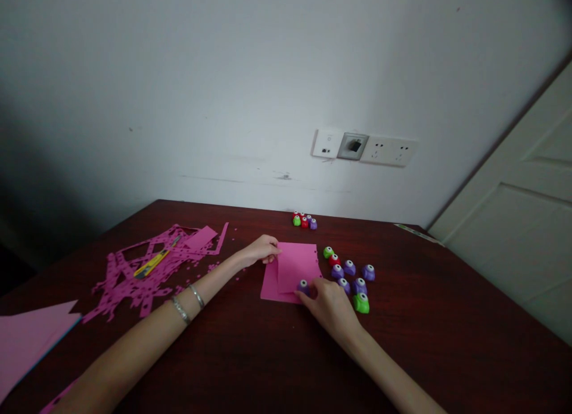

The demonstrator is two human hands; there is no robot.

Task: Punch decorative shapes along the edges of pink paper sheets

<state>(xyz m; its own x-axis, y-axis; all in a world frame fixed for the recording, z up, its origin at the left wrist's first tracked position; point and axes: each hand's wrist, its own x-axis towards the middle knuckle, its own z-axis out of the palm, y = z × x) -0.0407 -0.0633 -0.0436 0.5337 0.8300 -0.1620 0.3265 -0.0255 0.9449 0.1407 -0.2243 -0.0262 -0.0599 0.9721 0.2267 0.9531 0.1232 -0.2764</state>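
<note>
A pink sheet of paper lies over a second pink layer at the middle of the table; I cannot tell whether they are one folded piece. Small holes show along the right edge. My left hand pinches the upper left edge of the top sheet. In my right hand, thumb and fingers close around a small purple craft punch at the lower edge of the paper. Several more punches stand just right of the paper, among them a green punch and a red punch.
Pink paper scraps with punched holes heap on the left, with a yellow utility knife on top. Larger pink sheets lie at the near left. Another punch cluster sits by the wall, below wall sockets.
</note>
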